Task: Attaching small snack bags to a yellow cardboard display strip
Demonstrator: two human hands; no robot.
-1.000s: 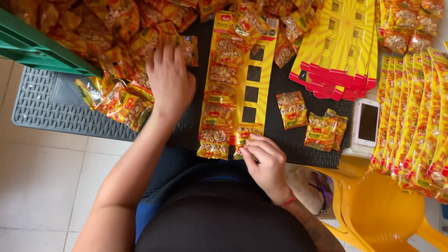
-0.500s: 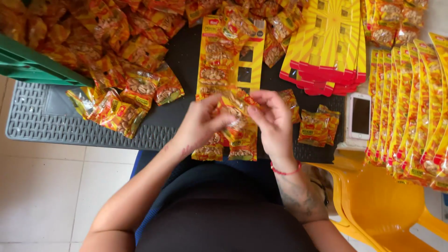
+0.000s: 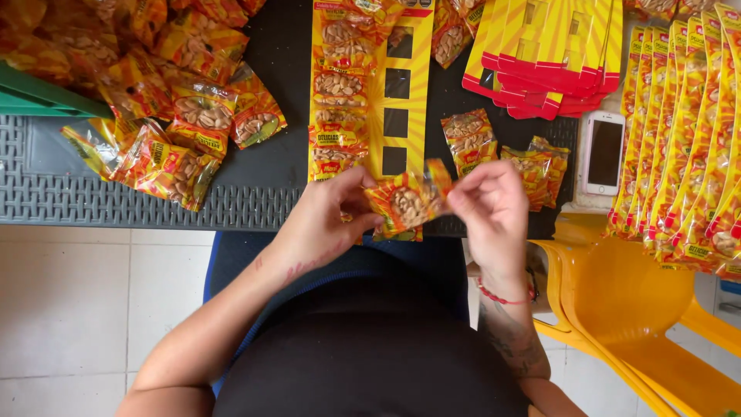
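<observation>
Between both hands I hold one small orange and yellow peanut packet [image 3: 407, 202], just above the near edge of the dark table [image 3: 287, 167]. My left hand [image 3: 328, 224] pinches its left side and my right hand [image 3: 491, 212] pinches its upper right corner. Directly behind it lies a long yellow display card [image 3: 401, 96] with square cut-outs down its right column and packets fixed down its left column. A loose heap of the same packets [image 3: 181, 116] covers the table to the left.
Two loose packets [image 3: 502, 150] lie right of the card. A fanned stack of yellow and red cards [image 3: 552, 58] sits at the back right, beside a white phone [image 3: 603, 151]. Filled card strips [image 3: 687, 131] hang over a yellow plastic chair [image 3: 625, 301]. A green crate edge [image 3: 38, 93] is at left.
My left hand left the packet heap at the left and met my right hand in front of me. Both now hold one packet, turned and raised slightly since half a second ago.
</observation>
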